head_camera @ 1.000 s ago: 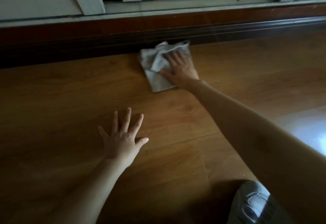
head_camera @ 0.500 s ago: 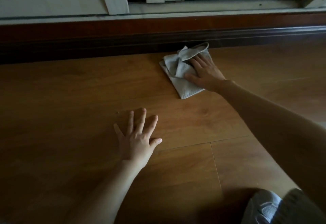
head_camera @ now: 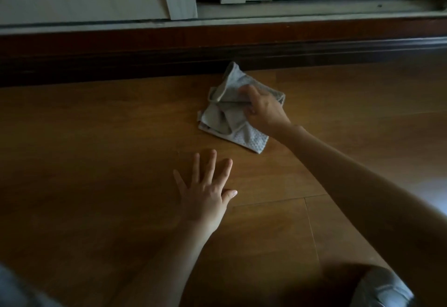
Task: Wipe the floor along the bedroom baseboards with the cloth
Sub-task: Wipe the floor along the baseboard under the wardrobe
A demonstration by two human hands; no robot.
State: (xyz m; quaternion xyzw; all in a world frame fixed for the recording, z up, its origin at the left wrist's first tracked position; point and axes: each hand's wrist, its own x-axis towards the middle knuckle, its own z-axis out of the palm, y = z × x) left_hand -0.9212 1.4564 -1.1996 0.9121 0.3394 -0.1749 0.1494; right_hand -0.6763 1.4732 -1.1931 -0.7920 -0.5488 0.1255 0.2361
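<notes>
Right hand point(head_camera: 264, 111) grips the cloth point(head_camera: 227, 113) beside the baseboard point(head_camera: 145, 57) — left hand point(head_camera: 205, 195) flat.

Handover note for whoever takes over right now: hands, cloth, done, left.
Right hand: fingers closed on the bunched grey cloth, which lies on the wood floor with one corner reaching the dark baseboard.
Left hand: flat on the floor, fingers spread, holding nothing.
Done: cannot tell how far the wiping has got.
Left: probably flatten the cloth and wipe along the baseboard.
</notes>
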